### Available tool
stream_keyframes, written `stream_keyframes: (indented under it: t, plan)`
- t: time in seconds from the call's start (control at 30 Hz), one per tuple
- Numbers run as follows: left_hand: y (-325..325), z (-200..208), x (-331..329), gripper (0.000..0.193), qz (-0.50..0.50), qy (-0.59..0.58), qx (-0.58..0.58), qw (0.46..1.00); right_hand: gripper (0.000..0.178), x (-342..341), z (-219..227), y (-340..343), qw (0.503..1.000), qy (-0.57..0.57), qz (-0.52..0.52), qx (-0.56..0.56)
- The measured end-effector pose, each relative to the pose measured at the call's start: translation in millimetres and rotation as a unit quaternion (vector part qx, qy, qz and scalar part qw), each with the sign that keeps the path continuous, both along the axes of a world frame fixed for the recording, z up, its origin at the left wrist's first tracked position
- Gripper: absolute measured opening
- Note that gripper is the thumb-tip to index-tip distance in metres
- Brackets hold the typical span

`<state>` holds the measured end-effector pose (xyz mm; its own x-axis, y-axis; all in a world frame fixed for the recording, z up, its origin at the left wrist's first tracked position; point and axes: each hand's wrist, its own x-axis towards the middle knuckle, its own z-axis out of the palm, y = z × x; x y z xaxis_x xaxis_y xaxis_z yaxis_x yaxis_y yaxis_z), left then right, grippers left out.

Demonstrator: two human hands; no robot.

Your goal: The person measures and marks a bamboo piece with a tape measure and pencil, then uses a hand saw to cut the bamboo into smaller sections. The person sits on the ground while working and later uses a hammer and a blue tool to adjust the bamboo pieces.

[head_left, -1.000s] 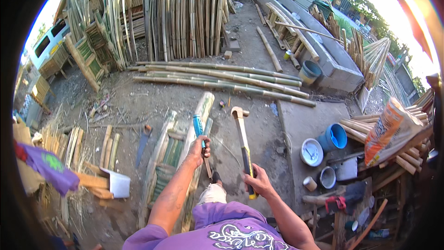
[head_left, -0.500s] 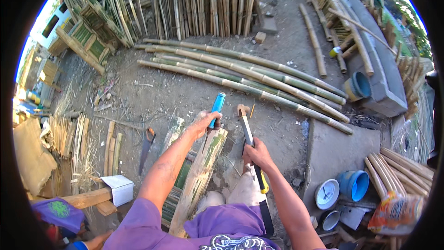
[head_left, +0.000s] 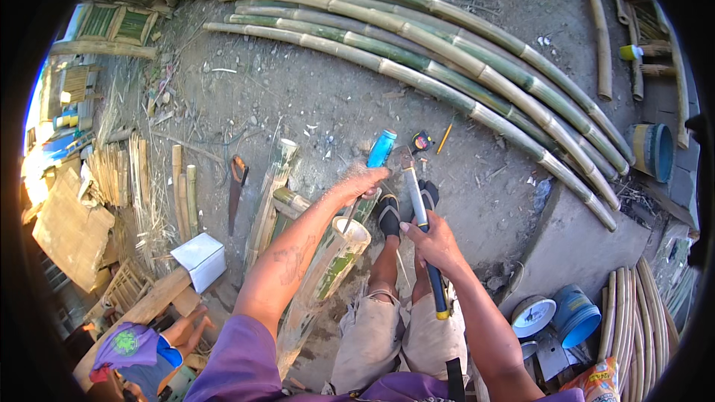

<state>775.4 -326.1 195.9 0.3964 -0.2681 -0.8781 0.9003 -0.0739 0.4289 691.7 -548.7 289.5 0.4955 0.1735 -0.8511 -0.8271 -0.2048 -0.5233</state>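
Observation:
My left hand (head_left: 363, 180) is closed round a chisel (head_left: 381, 149) by its blue handle. The thin dark blade points down beside the open end of a thick bamboo post (head_left: 350, 234), and whether it touches I cannot tell. In my right hand (head_left: 433, 242) is a hammer (head_left: 417, 197), gripped midway along its shaft, head up and black-and-yellow grip end towards me. The post belongs to a bamboo frame, partly behind my left forearm; a second post (head_left: 277, 167) and a crosspiece (head_left: 292, 202) show left of it. My sandalled feet stand between the post and the hammer.
Several long bamboo poles (head_left: 447, 74) lie across the ground ahead. A tape measure (head_left: 422, 141) and a pencil (head_left: 445, 138) rest near the hammer head. Left lies a handsaw (head_left: 236, 193), with a person (head_left: 149, 346) beyond. At right are a concrete slab (head_left: 573, 249) and blue buckets (head_left: 575, 316).
My view has tilted down, so the feet and the post's hollow end show. The chisel has moved right, close to the hammer head, and its blade has come into sight.

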Motion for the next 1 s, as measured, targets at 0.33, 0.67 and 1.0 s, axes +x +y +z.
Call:
stream_keyframes:
  t: [0.33, 0.67, 1.0]
  plan:
    - [-8.9, -9.8, -11.4, 0.032, -0.024, 0.036, 0.063, 0.997, 0.031, 12.9, -21.1, -24.0, 0.996, -0.023, 0.083, -0.029]
    - [-12.0, -1.7, -5.4, 0.031, -0.052, 0.03, 0.09, 0.994, 0.028, 49.1, -10.1, -46.4, 0.99, -0.068, 0.117, -0.046]
    - [-9.7, 4.9, -5.9, 0.024, -0.067, -0.003, 0.107, 0.992, 0.023, 110.7, -9.6, -55.6, 0.98, -0.037, 0.188, -0.046]
